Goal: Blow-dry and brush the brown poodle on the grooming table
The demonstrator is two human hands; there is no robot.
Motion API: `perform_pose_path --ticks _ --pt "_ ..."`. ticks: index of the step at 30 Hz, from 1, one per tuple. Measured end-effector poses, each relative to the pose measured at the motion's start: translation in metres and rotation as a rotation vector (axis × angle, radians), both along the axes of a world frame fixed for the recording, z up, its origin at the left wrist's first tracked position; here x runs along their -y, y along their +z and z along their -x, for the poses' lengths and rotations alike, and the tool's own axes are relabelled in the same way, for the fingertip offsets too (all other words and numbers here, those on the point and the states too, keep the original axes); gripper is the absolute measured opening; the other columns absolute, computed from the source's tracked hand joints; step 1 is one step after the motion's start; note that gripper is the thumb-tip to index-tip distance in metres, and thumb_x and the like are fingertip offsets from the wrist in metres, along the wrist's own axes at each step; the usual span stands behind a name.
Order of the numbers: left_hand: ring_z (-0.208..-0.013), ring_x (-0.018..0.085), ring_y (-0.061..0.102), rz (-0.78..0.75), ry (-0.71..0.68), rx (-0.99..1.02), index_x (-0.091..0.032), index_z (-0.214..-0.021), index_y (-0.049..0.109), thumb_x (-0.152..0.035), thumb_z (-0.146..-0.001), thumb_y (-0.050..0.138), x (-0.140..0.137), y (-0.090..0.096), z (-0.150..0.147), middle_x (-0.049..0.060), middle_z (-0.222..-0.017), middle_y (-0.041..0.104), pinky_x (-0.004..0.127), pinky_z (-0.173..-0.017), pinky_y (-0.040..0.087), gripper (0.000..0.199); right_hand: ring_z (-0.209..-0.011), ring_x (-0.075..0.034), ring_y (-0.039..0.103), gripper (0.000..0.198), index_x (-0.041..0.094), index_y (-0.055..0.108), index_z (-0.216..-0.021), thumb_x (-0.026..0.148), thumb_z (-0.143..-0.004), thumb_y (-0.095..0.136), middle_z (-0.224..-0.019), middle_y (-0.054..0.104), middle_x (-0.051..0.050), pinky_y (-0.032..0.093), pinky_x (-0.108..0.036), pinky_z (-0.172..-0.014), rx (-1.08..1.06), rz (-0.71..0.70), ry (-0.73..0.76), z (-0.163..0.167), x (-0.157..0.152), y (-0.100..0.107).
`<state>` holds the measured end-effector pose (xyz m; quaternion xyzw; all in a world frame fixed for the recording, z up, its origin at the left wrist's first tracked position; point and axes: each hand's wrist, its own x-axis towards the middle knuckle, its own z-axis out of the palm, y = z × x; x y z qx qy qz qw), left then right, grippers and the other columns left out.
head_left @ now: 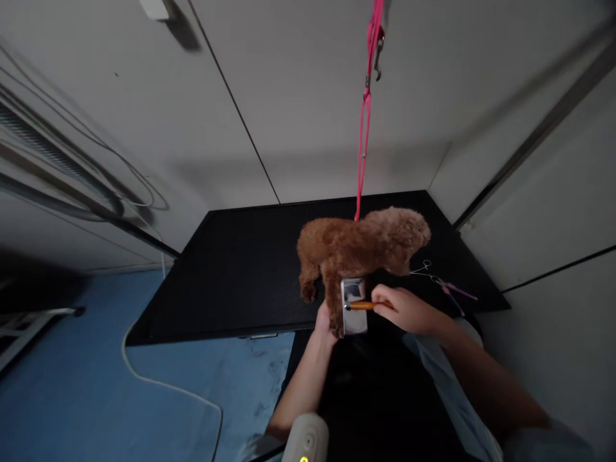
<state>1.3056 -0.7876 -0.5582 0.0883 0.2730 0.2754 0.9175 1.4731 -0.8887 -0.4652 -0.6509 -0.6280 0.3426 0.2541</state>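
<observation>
A brown curly-haired dog [337,247] stands on a black table [250,269]. My left hand [326,321] is closed around the lower part of the dog's near leg [332,298], its fingers partly hidden behind the fur. My right hand [402,308] grips a slim tool with an orange-brown handle [363,306]. Its small dark and shiny tip points left, close to that leg. Behind the tip is a flat, shiny rectangular thing [355,324] with a pale edge; its kind and what supports it cannot be made out.
A pink loop leash [363,141] hangs down to the dog's back. Scissors [423,268] and purple-handled shears [455,292] lie on the table at the right. A pale device [307,439] shows at the bottom edge. A cable [168,387] crosses the blue floor.
</observation>
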Motion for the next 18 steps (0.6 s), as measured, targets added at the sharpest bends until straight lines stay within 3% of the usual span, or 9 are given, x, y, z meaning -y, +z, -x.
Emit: perform_pose_path --ticks 2,4,6,8,11,13,15,18 --pt "-0.051 0.012 0.060 0.019 -0.033 -0.007 -0.013 -0.080 0.060 -0.031 -0.087 0.058 0.004 -0.009 0.004 0.002 -0.063 0.063 0.021 -0.044 0.047 0.019 -0.060 -0.012 0.044 0.009 0.022 0.050 -0.083 0.031 -0.087 0.049 -0.070 0.051 0.003 0.035 -0.024 -0.059 -0.240 0.079 -0.084 -0.008 0.030 -0.011" --pt "-0.033 0.006 0.042 0.067 -0.054 0.063 -0.015 -0.077 0.056 -0.024 -0.088 0.057 0.009 -0.019 0.011 -0.007 -0.047 0.046 0.014 -0.030 0.028 0.014 -0.064 -0.013 0.045 0.020 0.024 0.049 -0.090 0.041 -0.081 0.057 -0.077 0.052 0.002 0.037 -0.025 -0.059 -0.452 0.134 -0.074 -0.009 0.061 -0.020" --pt "-0.028 0.003 0.029 0.111 -0.096 0.162 -0.015 -0.076 0.054 -0.021 -0.089 0.056 0.015 -0.025 0.015 -0.011 -0.043 0.033 0.012 -0.029 0.017 0.014 -0.069 -0.015 0.048 0.044 0.026 0.049 -0.102 0.046 -0.069 0.070 -0.084 0.053 0.000 0.040 -0.026 -0.061 -0.533 0.134 -0.067 -0.002 0.086 -0.024" --pt "-0.028 0.002 0.026 0.135 -0.119 0.212 -0.015 -0.076 0.053 -0.025 -0.090 0.056 0.024 -0.027 0.013 -0.012 -0.042 0.028 0.012 -0.030 0.016 0.017 -0.067 -0.015 0.048 0.046 0.026 0.052 -0.102 0.044 -0.066 0.074 -0.080 0.052 0.000 0.040 -0.027 -0.061 -0.456 0.047 -0.138 0.009 0.097 -0.023" --pt "-0.027 0.003 0.021 0.119 -0.065 0.151 -0.017 -0.073 0.051 -0.034 -0.088 0.056 0.041 -0.024 0.003 -0.012 -0.041 0.025 0.014 -0.031 0.013 0.023 -0.069 -0.016 0.051 0.017 0.024 0.060 -0.083 0.040 -0.080 0.063 -0.075 0.053 -0.001 0.043 -0.030 -0.067 -0.291 -0.179 -0.242 0.023 0.080 -0.010" --pt "-0.028 0.004 0.021 0.063 0.053 0.030 -0.018 -0.072 0.049 -0.037 -0.086 0.056 0.053 -0.021 -0.003 -0.012 -0.040 0.027 0.015 -0.031 0.015 0.025 -0.084 -0.019 0.058 0.017 0.022 0.063 -0.080 0.039 -0.082 0.061 -0.089 0.059 -0.005 0.046 -0.033 -0.078 -0.304 -0.238 -0.146 0.026 0.052 0.002" --pt "-0.029 0.004 0.024 -0.043 0.163 -0.073 -0.019 -0.070 0.047 -0.036 -0.084 0.057 0.063 -0.019 -0.005 -0.011 -0.041 0.031 0.015 -0.033 0.018 0.024 -0.095 -0.020 0.061 0.017 0.021 0.063 -0.083 0.037 -0.079 0.063 -0.102 0.063 -0.007 0.047 -0.034 -0.085 -0.346 -0.207 -0.036 0.027 0.019 0.016" --pt "-0.032 0.004 0.026 -0.268 0.254 -0.130 -0.020 -0.076 0.049 -0.029 -0.077 0.064 0.074 -0.018 -0.004 -0.011 -0.044 0.037 0.014 -0.035 0.019 0.017 -0.084 -0.017 0.065 0.013 0.020 0.056 -0.091 0.030 -0.083 0.054 -0.091 0.066 -0.005 0.049 -0.031 -0.080 -0.254 -0.292 -0.245 0.032 -0.023 0.034"
